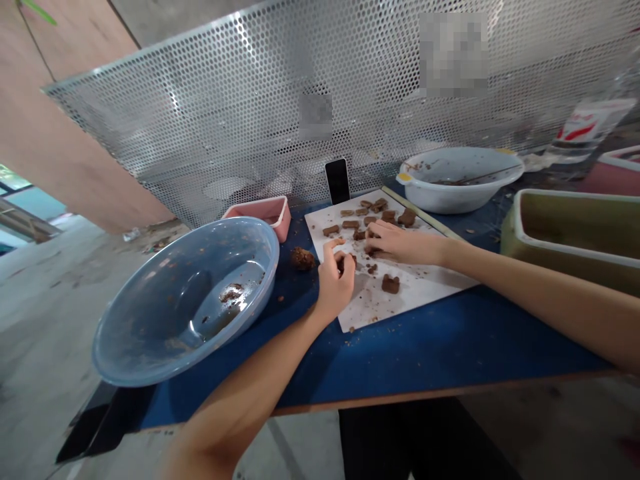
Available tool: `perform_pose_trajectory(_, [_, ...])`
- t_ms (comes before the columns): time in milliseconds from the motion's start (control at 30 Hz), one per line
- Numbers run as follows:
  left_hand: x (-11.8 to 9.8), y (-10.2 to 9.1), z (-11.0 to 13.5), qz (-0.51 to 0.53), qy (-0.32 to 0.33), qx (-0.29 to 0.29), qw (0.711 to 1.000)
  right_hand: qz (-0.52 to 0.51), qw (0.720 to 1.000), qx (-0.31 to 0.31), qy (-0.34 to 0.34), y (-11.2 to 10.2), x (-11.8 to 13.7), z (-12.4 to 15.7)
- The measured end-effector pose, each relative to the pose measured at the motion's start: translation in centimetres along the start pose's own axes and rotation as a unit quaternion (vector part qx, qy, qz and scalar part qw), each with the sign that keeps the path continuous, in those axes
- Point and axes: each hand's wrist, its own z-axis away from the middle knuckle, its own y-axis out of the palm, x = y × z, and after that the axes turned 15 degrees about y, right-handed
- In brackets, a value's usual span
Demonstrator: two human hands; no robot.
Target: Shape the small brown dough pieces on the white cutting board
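My left hand is closed, its fingers curled round a brown clay-like lump that shows partly between them. It is over the left part of a white sheet. To its right, my right hand reaches down to the sheet with fingers bent together at the brown pieces; what lies under the fingertips is mostly hidden. Several small brown block-like pieces lie behind the hands. A single brown block and scattered crumbs are in front. A rough brown lump sits on the blue table left of the sheet.
A large blue basin stands at the left, with a pink tray behind it. A phone leans on the perforated metal panel. At the right are a stick, a white basin, a green planter and a plastic bottle.
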Motion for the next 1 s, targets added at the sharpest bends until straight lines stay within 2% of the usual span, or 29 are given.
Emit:
perform_pose_trajectory(100, [0.0, 0.0, 0.0, -0.004, -0.006, 0.000, 1.000, -0.080, 0.995, -0.031, 0.044, -0.8, -0.4, 0.9])
perform_pose_trajectory(233, [0.0, 0.0, 0.0, -0.009, -0.009, -0.004, 1.000, -0.174, 0.967, -0.099, 0.160, -1.5, -0.9, 3.2])
perform_pose_trajectory(400, [0.0, -0.1, 0.0, -0.004, -0.005, 0.001, 1.000, -0.188, 0.957, -0.144, 0.169, -1.2, -1.1, 5.3])
perform_pose_trajectory(533, [0.1, -0.2, 0.0, 0.002, -0.005, 0.001, 1.000, -0.174, 0.962, -0.125, 0.167, -0.6, -1.4, 5.5])
perform_pose_trajectory(733, [0.0, -0.1, -0.1, -0.001, -0.012, 0.005, 1.000, -0.142, 0.965, -0.075, 0.205, -0.4, -1.2, 5.9])
perform_pose_trajectory(1000, [-0.2, -0.2, -0.2, -0.009, -0.014, 0.007, 1.000, -0.127, 0.975, -0.066, 0.170, -0.2, -1.2, 6.1])
